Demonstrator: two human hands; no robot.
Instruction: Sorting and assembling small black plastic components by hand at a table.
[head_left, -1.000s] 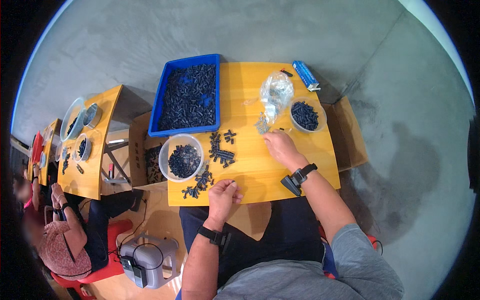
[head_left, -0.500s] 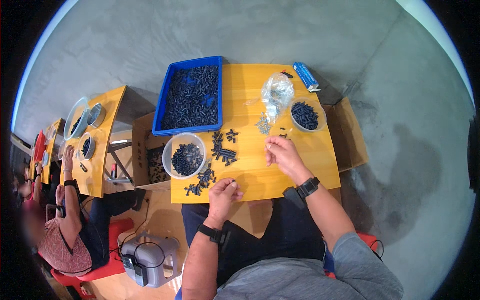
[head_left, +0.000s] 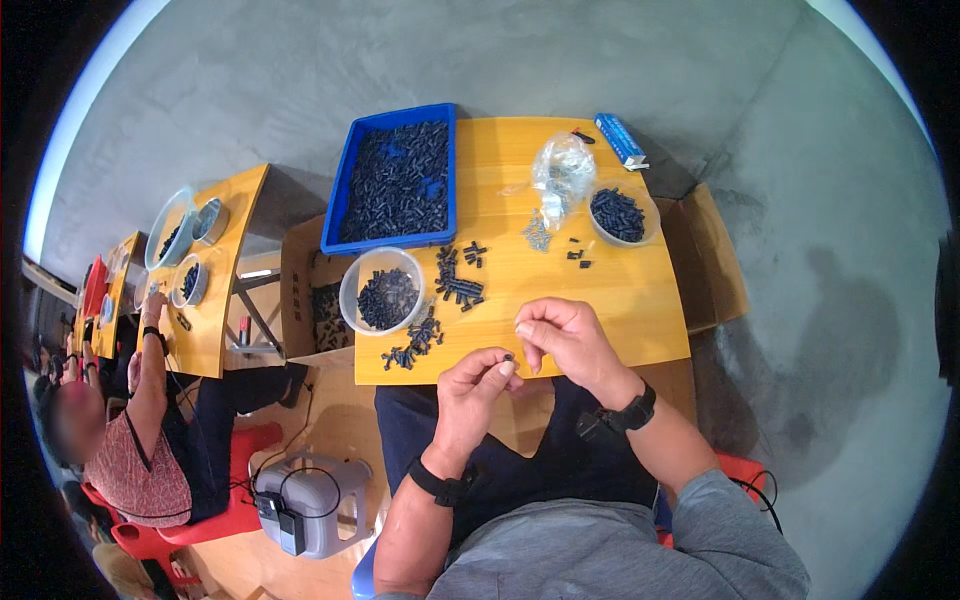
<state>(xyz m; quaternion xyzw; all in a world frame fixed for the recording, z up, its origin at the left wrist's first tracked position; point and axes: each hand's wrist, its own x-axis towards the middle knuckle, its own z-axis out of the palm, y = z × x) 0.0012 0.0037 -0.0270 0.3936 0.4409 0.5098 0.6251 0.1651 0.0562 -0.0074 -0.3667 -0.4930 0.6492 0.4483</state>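
Observation:
My left hand (head_left: 474,388) is closed over the table's near edge, pinching a small black plastic piece (head_left: 508,358) at its fingertips. Just to the right, my right hand (head_left: 568,338) has thumb and forefinger pressed together close to that piece; whatever they hold is too small to make out. Loose black pieces (head_left: 458,288) lie in a patch left of my hands, with smaller ones (head_left: 412,345) nearer me. Beside them stands a clear round tub (head_left: 350,300) part-filled with black pieces. Small silvery screw-like pieces (head_left: 537,232) lie heaped farther off.
A blue tray (head_left: 451,180) full of black pieces sits at the far left of the yellow table (head_left: 600,285). At the far right are a clear plastic bag (head_left: 565,165), another tub (head_left: 652,222) and a blue box (head_left: 620,141). Cardboard boxes flank the table. Another person works at left.
My right hand has come back toward me, close to the left. My left hand has moved right, and the black piece at its fingertips now shows. The whole view has shifted slightly.

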